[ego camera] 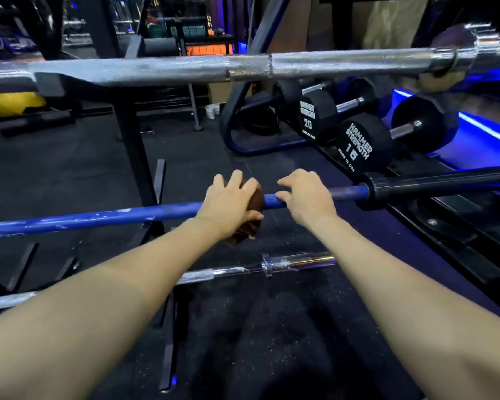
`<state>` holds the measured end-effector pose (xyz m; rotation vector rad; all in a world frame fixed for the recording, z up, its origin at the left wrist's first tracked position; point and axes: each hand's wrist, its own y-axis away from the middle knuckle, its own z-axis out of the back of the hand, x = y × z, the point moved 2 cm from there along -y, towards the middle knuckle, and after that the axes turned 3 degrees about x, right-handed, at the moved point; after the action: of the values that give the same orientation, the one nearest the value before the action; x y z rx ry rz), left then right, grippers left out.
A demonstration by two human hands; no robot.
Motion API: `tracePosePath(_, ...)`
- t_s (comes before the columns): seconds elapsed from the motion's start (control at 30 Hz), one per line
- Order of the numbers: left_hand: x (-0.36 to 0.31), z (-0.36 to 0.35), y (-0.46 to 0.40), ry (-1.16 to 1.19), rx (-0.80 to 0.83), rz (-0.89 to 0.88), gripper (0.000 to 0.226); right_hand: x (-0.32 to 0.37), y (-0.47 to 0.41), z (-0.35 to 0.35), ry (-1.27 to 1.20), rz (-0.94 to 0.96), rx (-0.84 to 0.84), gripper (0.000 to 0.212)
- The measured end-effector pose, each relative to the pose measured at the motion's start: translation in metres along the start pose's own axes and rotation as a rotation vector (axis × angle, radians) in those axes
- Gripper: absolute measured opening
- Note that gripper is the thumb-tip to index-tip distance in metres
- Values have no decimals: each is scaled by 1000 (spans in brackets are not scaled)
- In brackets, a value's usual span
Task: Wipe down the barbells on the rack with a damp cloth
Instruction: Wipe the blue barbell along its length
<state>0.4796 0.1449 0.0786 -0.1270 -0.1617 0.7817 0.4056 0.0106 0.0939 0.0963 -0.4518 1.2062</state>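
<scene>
A blue barbell [98, 219] with a black sleeve [433, 181] lies across the middle of the view. My left hand [228, 203] grips a brown cloth [254, 197] wrapped around the blue shaft, and part of the cloth hangs below the bar. Just to the right, my right hand [306, 196] rests on the same shaft with its fingers curled over the top. A silver barbell [243, 67] runs across the top of the view on the rack [130, 134]. Lower down sits a chrome barbell [286, 264].
Black dumbbells marked 20 [315, 116] and 15 [364, 145] sit on a rack at right. A yellow ball [15, 102] lies at far left. Black rubber floor [257, 342] spreads below. A blue light strip [485, 125] glows at right.
</scene>
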Motion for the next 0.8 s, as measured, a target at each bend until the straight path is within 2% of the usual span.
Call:
tracePosePath(0.13, 43, 1, 21, -66, 5, 20, 63, 28, -3, -6, 13, 24, 15, 28)
tracePosePath(0.27, 88, 9, 46, -163, 28, 67, 67, 56, -2, -21, 127, 108, 30, 26)
tracePosePath(0.4, 84, 11, 51, -332, -8, 109, 67, 74, -2, -33, 137, 139, 42, 21)
tracePosePath(0.47, 75, 9, 50, -339, -33, 119, 64, 77, -2, -34, 104, 113, 54, 20)
tracePosePath(0.53, 63, 12, 46, -296, -94, 85, 62, 76, -1, -32, 63, 77, 60, 20)
tracePosePath(0.63, 57, 6, 33, -202, -86, -10, 61, 76, 0, -28, 75, 54, 75, 17)
tracePosePath(0.8, 91, 8, 55, -350, -89, -41, 61, 74, -1, -23, 28, -13, 153, 20)
